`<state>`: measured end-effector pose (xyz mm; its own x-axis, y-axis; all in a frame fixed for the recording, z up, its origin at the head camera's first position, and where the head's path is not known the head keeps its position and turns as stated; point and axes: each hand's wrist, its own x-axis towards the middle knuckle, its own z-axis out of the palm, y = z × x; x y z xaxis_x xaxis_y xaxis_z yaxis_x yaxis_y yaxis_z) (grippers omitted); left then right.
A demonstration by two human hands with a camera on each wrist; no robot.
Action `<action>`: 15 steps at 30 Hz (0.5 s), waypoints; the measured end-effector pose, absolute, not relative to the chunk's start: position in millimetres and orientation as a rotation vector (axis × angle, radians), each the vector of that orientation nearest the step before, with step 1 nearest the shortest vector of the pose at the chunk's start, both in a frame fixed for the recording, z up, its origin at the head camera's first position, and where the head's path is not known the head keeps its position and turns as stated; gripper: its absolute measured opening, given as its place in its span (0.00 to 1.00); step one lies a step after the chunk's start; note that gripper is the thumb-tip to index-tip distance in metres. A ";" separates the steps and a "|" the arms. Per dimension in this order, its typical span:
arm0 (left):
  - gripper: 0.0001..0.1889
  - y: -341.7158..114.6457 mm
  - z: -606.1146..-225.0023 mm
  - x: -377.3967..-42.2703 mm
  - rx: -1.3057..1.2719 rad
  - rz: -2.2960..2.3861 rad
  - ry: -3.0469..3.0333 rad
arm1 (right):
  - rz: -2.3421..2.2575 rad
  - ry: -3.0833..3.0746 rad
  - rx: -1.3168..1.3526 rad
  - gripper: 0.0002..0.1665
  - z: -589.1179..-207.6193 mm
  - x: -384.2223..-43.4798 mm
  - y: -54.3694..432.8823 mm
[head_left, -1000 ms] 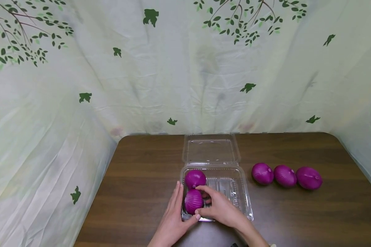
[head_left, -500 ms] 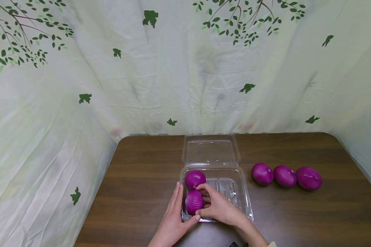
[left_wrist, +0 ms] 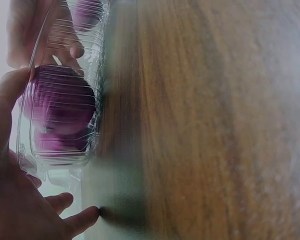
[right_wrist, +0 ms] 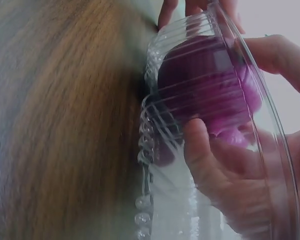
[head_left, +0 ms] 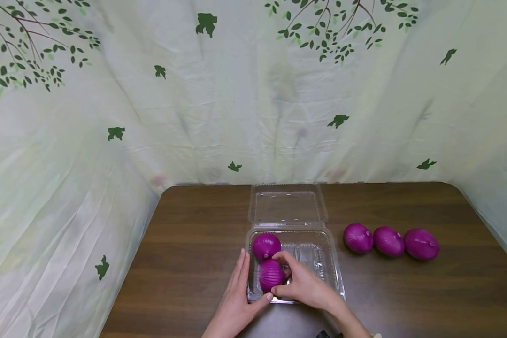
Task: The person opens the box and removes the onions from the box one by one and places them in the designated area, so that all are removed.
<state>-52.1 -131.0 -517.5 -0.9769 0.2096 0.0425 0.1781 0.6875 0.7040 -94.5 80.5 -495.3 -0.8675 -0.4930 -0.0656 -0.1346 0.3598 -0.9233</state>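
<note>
In the head view my right hand point(head_left: 302, 281) grips a purple onion point(head_left: 271, 276) inside the clear plastic clamshell container point(head_left: 337, 272), thumb on the near side and fingers on the far side. Behind it another purple onion point(head_left: 266, 246) sits in the container's far left corner. My left hand point(head_left: 238, 293) lies along the container's left wall, fingers straight, with its thumb at the front rim. The right wrist view shows the gripped onion point(right_wrist: 205, 80) through the ribbed wall, with fingertips point(right_wrist: 196, 137) reaching beneath. The left wrist view shows onions point(left_wrist: 62, 100) through the wall.
Three more purple onions, a left one point(head_left: 358, 238), a middle one point(head_left: 389, 241) and a right one point(head_left: 422, 244), lie in a row right of the container. The container's lid point(head_left: 287, 204) is folded back on the brown wooden table point(head_left: 194, 239), near the curtain point(head_left: 253, 94).
The onion in my right hand has shifted slightly to the right inside the container, away from the left wall. My left hand and the other onions have stayed in place.
</note>
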 end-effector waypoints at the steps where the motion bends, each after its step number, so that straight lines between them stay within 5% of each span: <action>1: 0.56 -131.0 -517.4 -52.3 0.323 1.181 2.846 | -1.508 2.302 -0.547 0.37 -495.3 -94.5 81.5; 15: 0.57 -130.7 -516.9 -53.3 0.288 1.184 2.803 | -1.493 2.434 -0.444 0.38 -489.5 -84.6 91.8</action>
<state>-53.3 -130.7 -516.9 -0.9787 0.2051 -0.0047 0.1396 0.6826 0.7173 -84.6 91.8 -489.5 -0.9219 -0.3837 -0.0541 -0.1257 0.4283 -0.8949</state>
